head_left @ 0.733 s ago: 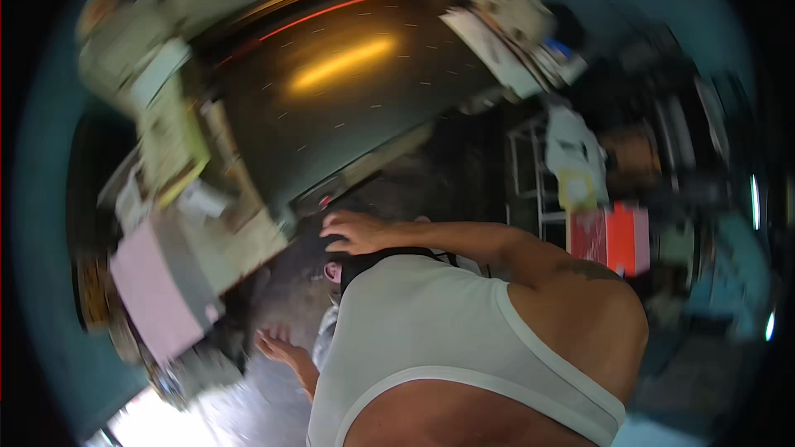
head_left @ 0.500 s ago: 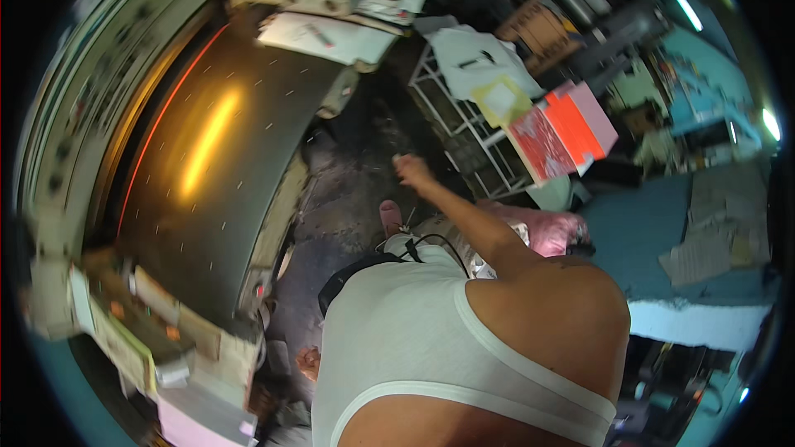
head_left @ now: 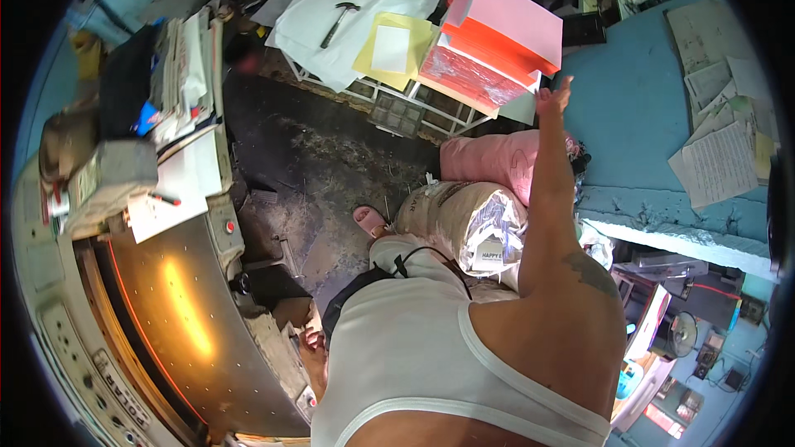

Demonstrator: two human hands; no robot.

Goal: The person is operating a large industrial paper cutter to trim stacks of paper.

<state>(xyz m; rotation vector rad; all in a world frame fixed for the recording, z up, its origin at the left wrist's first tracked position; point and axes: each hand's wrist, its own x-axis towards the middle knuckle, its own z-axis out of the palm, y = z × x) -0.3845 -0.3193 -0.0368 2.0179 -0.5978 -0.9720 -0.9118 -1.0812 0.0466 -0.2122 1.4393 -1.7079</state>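
Note:
My right hand (head_left: pixel 553 98) is stretched out at the right corner of a stack of pink and red paper (head_left: pixel 505 29), fingers apart; I cannot tell if it touches. The stack sits on a white metal rack (head_left: pixel 460 118), next to yellow paper (head_left: pixel 368 62) and a white sheet (head_left: pixel 306 33) with a hammer (head_left: pixel 331 29). My left hand (head_left: pixel 313 345) is low by my hip at the edge of a machine (head_left: pixel 141 298) with a dark, dotted top, its fingers curled; what they hold, if anything, is hidden.
A pink bundle (head_left: pixel 480 157) and a large sack (head_left: pixel 439 223) lie beside my legs on the dark floor. Piled papers and a box (head_left: pixel 112 182) stand on the left. A blue surface (head_left: pixel 629 99) with papers (head_left: pixel 716 165) is on the right.
My view has swung to the right, so the machine now sits lower left. My right arm has reached out from over the floor toward the pink and red stack.

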